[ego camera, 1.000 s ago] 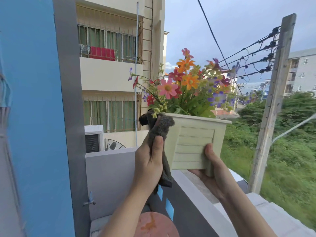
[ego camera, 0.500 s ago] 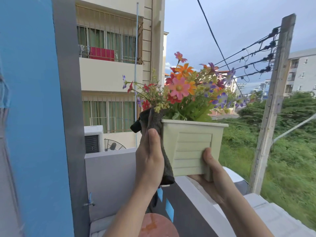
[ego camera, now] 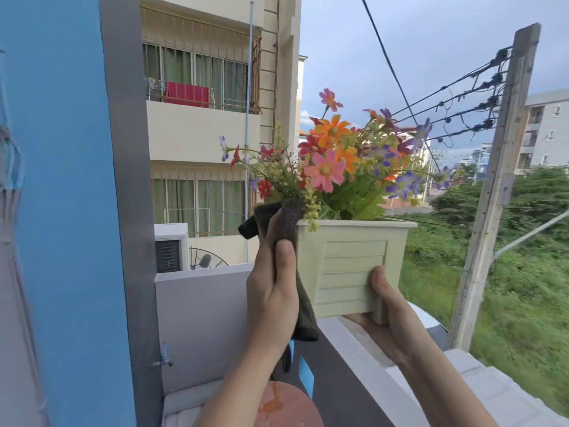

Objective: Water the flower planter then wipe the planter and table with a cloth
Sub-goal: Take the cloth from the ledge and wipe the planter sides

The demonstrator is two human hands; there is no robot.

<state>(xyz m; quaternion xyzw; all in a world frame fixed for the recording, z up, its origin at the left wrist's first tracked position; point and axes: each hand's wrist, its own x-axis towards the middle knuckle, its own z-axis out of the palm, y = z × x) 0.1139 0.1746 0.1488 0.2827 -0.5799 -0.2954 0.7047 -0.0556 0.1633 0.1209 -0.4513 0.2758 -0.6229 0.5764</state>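
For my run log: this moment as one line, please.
step: wipe planter | left hand: holds cloth against planter side | right hand: grips planter base

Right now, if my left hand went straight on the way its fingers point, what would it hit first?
Probably the flowers overhanging the planter, just above the cloth your left hand grips; depth is unclear.

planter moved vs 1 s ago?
Yes. The planter has dropped slightly and levelled out: its left rim corner sat above the top of the air-conditioner unit, and is now about level with it.
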